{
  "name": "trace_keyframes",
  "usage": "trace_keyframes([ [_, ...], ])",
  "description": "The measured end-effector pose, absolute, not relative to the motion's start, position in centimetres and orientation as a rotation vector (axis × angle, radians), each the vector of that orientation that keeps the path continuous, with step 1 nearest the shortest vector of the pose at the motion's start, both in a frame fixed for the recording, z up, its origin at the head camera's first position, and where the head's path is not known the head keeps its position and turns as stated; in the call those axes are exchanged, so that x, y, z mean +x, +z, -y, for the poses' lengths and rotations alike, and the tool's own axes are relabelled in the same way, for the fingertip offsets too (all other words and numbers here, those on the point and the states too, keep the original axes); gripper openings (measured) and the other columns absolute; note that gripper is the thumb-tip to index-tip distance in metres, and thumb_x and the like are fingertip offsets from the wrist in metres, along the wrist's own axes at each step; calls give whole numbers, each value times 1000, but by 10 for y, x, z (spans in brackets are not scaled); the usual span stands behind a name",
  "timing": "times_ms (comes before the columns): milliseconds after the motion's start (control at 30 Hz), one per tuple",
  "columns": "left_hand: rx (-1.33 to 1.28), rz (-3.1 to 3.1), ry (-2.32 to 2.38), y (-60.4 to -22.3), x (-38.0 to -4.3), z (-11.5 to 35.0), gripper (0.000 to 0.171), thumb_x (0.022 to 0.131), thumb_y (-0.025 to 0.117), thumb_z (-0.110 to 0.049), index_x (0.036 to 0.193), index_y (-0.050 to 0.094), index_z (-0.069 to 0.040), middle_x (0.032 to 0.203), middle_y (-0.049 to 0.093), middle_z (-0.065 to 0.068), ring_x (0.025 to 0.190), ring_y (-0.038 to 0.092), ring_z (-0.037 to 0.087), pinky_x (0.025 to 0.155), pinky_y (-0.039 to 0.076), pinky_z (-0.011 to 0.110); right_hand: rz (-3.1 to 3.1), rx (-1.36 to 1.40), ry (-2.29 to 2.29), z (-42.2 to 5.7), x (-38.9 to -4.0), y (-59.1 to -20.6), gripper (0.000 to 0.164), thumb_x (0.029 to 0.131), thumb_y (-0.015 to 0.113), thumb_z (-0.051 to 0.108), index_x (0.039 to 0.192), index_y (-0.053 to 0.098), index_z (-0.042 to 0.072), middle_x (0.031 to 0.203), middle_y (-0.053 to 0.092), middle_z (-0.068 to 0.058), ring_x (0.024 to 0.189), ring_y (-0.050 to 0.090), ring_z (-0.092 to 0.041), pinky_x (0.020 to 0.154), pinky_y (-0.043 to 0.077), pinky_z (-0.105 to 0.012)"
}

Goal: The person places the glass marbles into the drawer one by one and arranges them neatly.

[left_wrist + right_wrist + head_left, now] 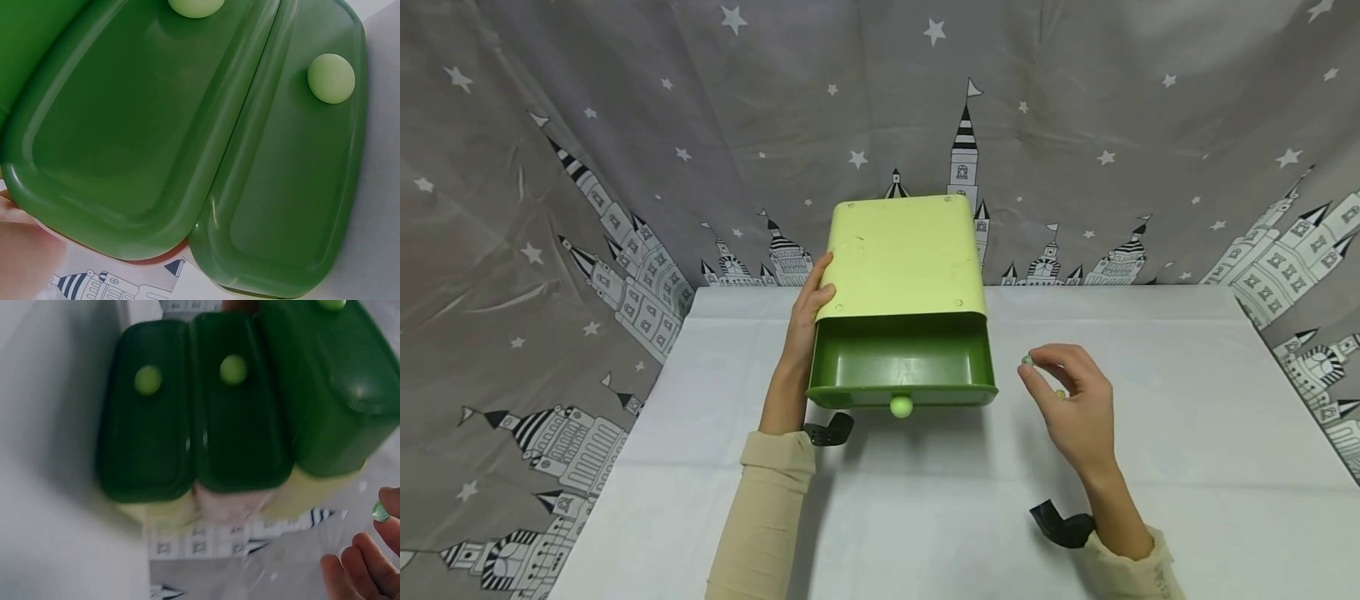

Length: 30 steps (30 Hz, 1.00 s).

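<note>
A small chest (902,258) with a lime-green top stands on the white table, its dark green top drawer (910,367) pulled out. That drawer's visible inside holds nothing I can see. My left hand (801,333) lies along the chest's left side, touching it; part of the hand is hidden. Right of the drawer, and apart from it, my right hand (1078,408) pinches a small greenish glass marble (1027,361) between thumb and fingertip. A yellowish marble (1060,394) shows by its other fingers; whether they hold it, I cannot tell. The right wrist view also shows the pinched marble (380,511).
Two lower drawers, the middle one (231,425) and the bottom one (147,437), are pushed in, each with a round light green knob. Behind the table (1187,375) hangs a grey cloth (887,100) printed with castles and stars.
</note>
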<state>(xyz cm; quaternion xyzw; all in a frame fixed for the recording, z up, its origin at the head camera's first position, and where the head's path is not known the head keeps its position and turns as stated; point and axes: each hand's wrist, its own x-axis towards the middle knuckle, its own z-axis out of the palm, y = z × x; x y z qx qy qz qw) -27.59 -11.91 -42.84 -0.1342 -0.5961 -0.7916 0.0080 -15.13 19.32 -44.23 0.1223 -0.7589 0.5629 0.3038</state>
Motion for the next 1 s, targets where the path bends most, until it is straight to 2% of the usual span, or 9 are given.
trace_keyframes([
  [200, -416, 1871, -2470, -428, -276, 119, 63, 98, 43, -22, 158, 24, -16, 162, 18, 0, 143, 22, 12, 113, 21, 33, 1975, 437, 1557, -174, -145, -429, 24, 77, 70, -21, 98, 68, -10, 99, 61, -11, 96, 61, -18, 90, 50, -28],
  [433, -405, 1875, -2479, -428, -276, 120, 63, 98, 43, -23, 158, 24, -17, 162, 18, -1, 143, 21, 11, 113, 21, 34, 1897, 519, 1594, -161, -142, -417, 27, 75, 69, -24, 98, 68, -10, 96, 62, -17, 93, 64, -18, 86, 52, -28],
  [767, -409, 1866, -2497, -428, -276, 120, 62, 98, 43, -23, 157, 24, -17, 161, 18, -2, 143, 21, 11, 113, 20, 33, 1866, 639, 1497, -142, -144, -405, 25, 75, 73, -16, 97, 72, -3, 95, 66, -12, 91, 62, -23, 89, 50, -28],
  [1000, -395, 1871, -2491, -429, -276, 120, 62, 98, 43, -23, 157, 25, -18, 161, 19, -3, 142, 22, 11, 112, 21, 33, 1855, 698, 1484, -134, -145, -400, 23, 75, 74, -12, 96, 71, -4, 95, 67, -11, 90, 61, -22, 86, 48, -27],
])
